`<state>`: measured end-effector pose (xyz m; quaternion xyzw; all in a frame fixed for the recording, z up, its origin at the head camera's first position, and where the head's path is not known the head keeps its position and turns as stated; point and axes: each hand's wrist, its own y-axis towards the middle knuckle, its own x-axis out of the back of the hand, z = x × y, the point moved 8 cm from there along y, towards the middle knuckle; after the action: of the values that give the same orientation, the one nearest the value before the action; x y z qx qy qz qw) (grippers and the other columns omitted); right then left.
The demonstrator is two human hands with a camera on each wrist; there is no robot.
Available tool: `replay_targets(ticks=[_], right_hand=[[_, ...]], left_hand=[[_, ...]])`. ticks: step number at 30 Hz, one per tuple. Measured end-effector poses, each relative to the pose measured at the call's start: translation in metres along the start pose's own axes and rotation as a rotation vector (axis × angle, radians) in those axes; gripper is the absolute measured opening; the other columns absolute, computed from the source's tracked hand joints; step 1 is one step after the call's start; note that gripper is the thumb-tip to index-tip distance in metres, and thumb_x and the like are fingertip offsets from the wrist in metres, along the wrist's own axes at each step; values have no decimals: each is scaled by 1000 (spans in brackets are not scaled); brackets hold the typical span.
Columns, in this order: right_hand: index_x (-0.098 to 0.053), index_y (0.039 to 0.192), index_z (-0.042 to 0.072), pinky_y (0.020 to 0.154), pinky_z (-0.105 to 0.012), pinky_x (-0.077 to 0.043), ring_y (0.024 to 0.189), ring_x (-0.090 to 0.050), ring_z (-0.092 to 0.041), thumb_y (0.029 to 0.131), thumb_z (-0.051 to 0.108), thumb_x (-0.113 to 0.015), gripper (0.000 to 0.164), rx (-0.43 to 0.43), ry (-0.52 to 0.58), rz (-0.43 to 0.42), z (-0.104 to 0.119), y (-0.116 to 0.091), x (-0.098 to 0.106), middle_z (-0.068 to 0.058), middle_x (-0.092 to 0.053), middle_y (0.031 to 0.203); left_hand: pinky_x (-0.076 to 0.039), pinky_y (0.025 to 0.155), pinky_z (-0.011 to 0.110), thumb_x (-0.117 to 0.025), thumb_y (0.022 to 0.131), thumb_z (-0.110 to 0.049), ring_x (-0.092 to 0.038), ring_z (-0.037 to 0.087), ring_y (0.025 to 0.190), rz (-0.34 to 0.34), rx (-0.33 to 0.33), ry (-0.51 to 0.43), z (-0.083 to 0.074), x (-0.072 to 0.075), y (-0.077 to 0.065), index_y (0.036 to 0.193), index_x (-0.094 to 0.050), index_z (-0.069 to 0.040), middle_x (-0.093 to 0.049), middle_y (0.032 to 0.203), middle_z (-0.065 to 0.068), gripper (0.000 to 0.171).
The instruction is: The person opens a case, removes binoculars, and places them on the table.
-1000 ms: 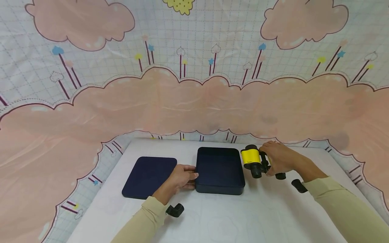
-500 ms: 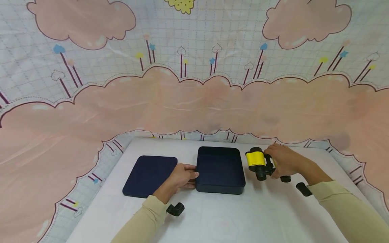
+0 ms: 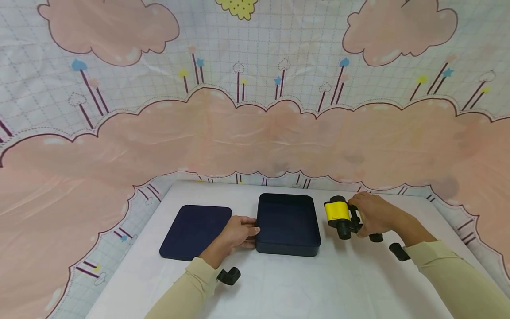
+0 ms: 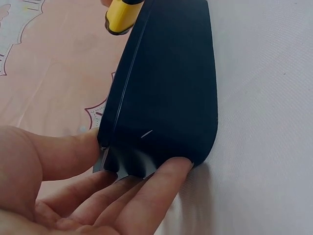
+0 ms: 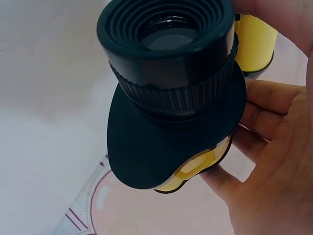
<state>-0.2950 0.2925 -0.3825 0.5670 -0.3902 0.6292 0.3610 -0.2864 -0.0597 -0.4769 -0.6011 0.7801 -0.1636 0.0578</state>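
Note:
Binoculars (image 3: 338, 211) with yellow barrels and black eyepieces are in my right hand (image 3: 376, 213), right of the open box. In the right wrist view, fingers curl around one barrel, and a ribbed black eyepiece (image 5: 171, 93) fills the foreground. My left hand (image 3: 238, 231) holds the left wall of a dark navy, shallow square box (image 3: 287, 249). The left wrist view shows the thumb at the box's rim and the other fingers against its outer side (image 4: 166, 83). Nothing shows inside the box. A flat dark lid (image 3: 193, 232) lies left of it, partly behind my left hand.
The white table (image 3: 287, 288) ends at a cloth backdrop (image 3: 255, 137) printed with pink clouds. Small black devices hang at my left wrist (image 3: 229, 275) and right wrist (image 3: 399, 251).
My right hand has moved a little to the right and toward me with the binoculars, away from the box. My left hand, the box and the lid stay in place.

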Motion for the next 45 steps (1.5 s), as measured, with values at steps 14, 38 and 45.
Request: replay_targets(ticks=[14, 38, 45], right_hand=[[-64, 130, -2, 105, -65, -49, 122, -58, -42, 62, 34, -98, 84, 1, 7, -3, -8, -6, -7, -19, -67, 130], [-65, 128, -2, 106, -67, -47, 123, -58, -44, 60, 32, -99, 84, -16, 14, -1, -13, -18, -21, -21, -67, 129], [-64, 129, -3, 106, -67, -47, 124, -57, -45, 60, 31, -99, 84, -14, 18, 2, -14, -18, -24, -22, -66, 130]], left_hand=[[-64, 86, 49, -66, 100, -3, -75, 30, 107, -1, 3, 11, 1, 1, 0, 147, -52, 7, -64, 138, 27, 50], [-64, 88, 48, -65, 100, -4, -74, 32, 110, 13, 1, 23, 2, 0, 0, 147, -52, 7, -65, 138, 27, 50], [-64, 88, 49, -65, 100, -4, -75, 32, 110, 3, 4, 19, 1, 1, -1, 147, -53, 7, -66, 137, 27, 49]])
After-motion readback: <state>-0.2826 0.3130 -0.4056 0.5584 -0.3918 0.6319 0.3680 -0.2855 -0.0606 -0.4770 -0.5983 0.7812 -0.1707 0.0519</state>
